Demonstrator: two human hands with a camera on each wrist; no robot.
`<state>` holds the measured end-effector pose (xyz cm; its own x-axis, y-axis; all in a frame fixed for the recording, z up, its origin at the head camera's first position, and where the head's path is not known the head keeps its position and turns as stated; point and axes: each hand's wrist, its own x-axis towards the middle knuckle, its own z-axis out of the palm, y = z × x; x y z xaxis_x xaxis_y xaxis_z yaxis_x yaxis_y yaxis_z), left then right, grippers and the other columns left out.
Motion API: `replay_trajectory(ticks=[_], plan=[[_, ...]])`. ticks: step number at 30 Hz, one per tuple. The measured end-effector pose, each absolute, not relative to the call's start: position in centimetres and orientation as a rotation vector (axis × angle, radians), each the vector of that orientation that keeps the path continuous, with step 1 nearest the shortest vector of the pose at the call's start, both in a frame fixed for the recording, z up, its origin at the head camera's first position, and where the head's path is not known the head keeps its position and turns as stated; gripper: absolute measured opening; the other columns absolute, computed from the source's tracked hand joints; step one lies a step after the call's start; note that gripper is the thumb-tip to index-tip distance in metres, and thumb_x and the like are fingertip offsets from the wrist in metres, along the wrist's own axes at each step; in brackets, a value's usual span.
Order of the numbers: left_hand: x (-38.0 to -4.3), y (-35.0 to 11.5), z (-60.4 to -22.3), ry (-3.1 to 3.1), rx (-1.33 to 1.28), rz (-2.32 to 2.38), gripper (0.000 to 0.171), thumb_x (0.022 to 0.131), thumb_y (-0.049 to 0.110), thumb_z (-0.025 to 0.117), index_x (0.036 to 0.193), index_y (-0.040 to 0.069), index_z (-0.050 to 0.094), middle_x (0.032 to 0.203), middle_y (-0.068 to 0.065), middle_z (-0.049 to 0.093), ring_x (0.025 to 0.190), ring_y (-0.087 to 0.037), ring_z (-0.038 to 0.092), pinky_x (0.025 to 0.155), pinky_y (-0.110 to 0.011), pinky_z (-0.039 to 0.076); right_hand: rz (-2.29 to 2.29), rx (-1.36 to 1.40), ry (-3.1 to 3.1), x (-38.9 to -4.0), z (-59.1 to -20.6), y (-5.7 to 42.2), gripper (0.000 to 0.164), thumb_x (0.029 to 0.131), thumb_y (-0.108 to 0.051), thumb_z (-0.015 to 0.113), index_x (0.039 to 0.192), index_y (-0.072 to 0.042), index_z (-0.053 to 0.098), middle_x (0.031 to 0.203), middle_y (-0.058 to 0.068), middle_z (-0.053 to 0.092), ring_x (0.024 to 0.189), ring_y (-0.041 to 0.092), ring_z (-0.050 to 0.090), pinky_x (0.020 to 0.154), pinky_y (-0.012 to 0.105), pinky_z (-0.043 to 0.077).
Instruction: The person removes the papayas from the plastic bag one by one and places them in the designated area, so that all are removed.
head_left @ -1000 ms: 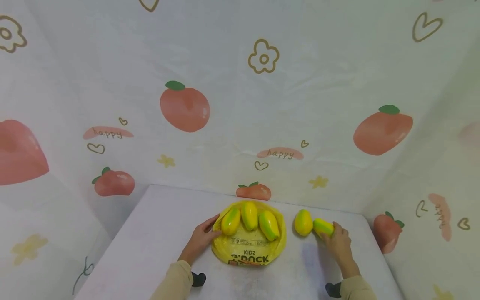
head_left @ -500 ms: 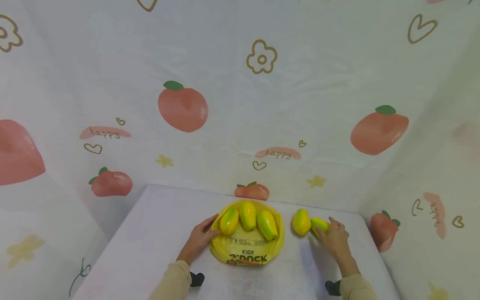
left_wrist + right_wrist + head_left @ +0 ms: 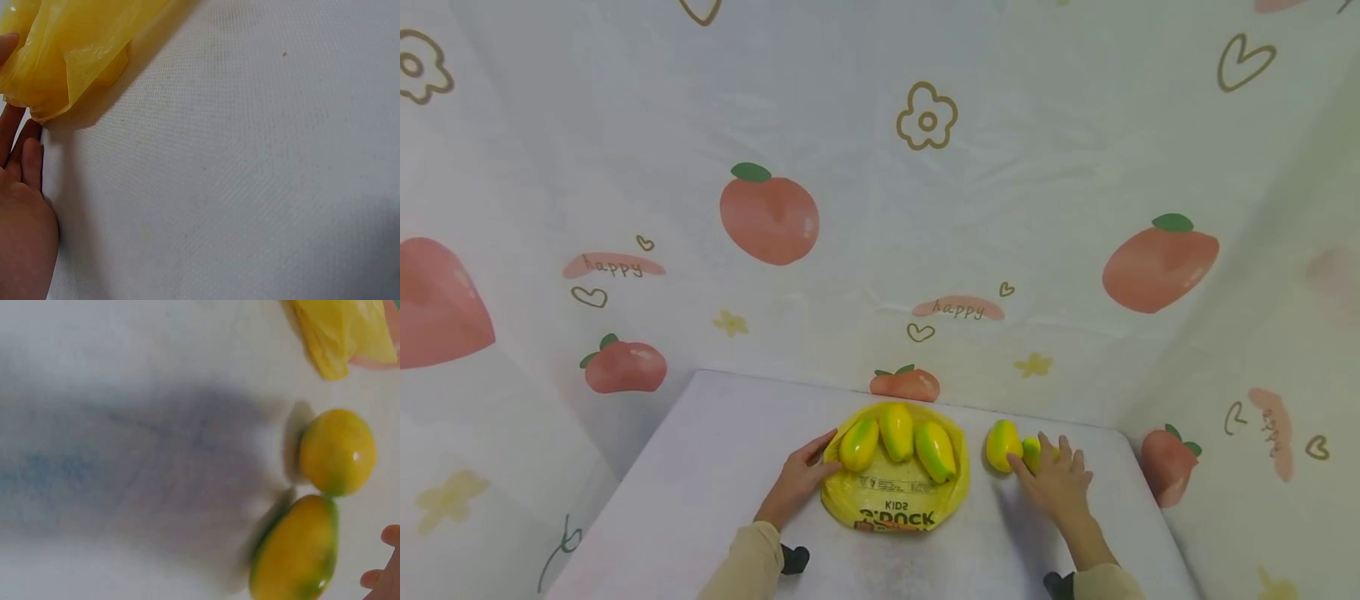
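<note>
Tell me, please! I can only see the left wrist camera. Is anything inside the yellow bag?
Observer: Yes! The head view shows three yellow-green fruits, a bit like mangoes, in the yellow bag.
Operator: Cool! Are there any more outside it?
Observer: Two loose fruits lie next to each other on the table, to the right of the bag.
Operator: And what about the other hand?
Observer: The right hand is over by those two, fingers spread, partly hiding one of them in the head view.
</note>
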<state>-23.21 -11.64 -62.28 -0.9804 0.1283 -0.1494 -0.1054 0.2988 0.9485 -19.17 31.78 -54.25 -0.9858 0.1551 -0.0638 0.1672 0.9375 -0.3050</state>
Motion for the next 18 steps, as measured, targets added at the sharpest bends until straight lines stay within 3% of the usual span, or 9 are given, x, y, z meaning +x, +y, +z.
replay_trajectory(ticks=[9, 18], plan=[[-23.0, -11.6, -62.5, 2.351, 0.027, 1.750, 0.064, 0.091, 0.041, 0.073, 0.150, 0.030, 0.051, 0.160, -0.002, 0.048, 0.152, -0.032, 0.038, 0.126, -0.056, 0.031, -0.371, 0.128, 3.157, -18.8, -54.5, 29.7, 0.096, 0.094, -0.072, 0.048, 0.156, 0.000, 0.033, 0.159, 0.044, 0.019, 0.141, 0.074, 0.017, 0.105, 0.091, 0.017], [-23.5, -12.0, -62.9, 2.338, 0.041, 1.770, 0.066, 0.089, 0.043, 0.075, 0.150, 0.032, 0.051, 0.160, -0.001, 0.047, 0.153, -0.031, 0.037, 0.126, -0.056, 0.029, -0.339, 0.059, 3.115, -19.0, -53.7, 27.6, 0.100, 0.092, -0.078, 0.045, 0.162, -0.009, 0.025, 0.167, 0.034, 0.010, 0.149, 0.064, 0.011, 0.115, 0.084, 0.009]])
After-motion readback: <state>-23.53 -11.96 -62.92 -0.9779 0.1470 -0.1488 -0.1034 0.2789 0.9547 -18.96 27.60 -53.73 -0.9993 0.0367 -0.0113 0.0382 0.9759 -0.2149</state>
